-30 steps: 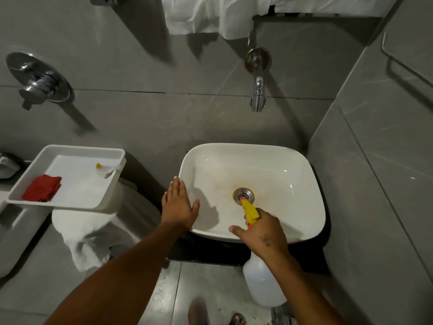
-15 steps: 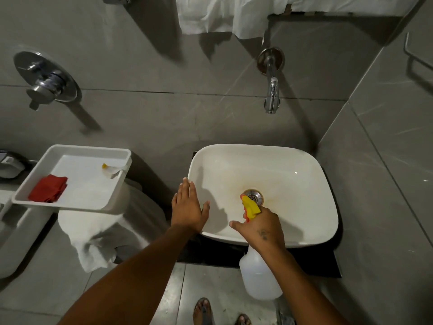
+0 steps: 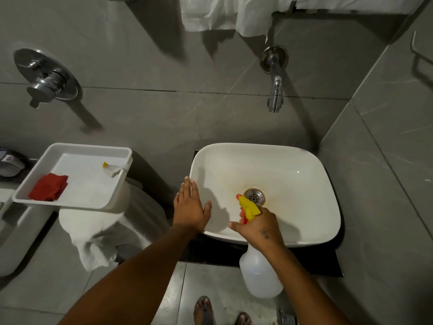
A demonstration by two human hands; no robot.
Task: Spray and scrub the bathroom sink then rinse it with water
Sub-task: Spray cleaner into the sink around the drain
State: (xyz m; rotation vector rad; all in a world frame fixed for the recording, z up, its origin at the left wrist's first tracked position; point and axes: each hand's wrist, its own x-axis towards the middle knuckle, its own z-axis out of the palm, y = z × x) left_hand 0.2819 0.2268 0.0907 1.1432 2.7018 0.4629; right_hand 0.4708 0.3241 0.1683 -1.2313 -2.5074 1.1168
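Far left, a wall valve handle (image 3: 45, 83) on the grey tile. Below it a white tray (image 3: 30, 198) sits on a white fixture draped with a white towel (image 3: 93, 245). A folded red cloth (image 3: 49, 190) lies in the tray's front-left corner; a small clear item with a yellow tip (image 3: 110, 168) rests against the tray's right edge, too small to identify.

Left hand (image 3: 189, 207) lies flat, palm down, fingers together and thumb spread, on the front-left rim of the sink (image 3: 304, 184), holding nothing.

The sink is a white rounded-rectangle basin on a dark base, with brownish staining around the metal drain (image 3: 255, 197) near its middle. A wall spout (image 3: 275, 90) hangs above the sink's back edge. White towels (image 3: 225, 12) hang along the top of the view.

Right hand (image 3: 260, 231) is clamped around the neck of the spray bottle (image 3: 260, 275), over the sink's front rim. The yellow nozzle head (image 3: 249, 206) points into the basin, just beside the drain; whether the finger presses the trigger cannot be told. The translucent bottle body hangs below the hand, outside the front rim.

Two sandalled feet (image 3: 203, 310) at the bottom edge on the tiled floor.
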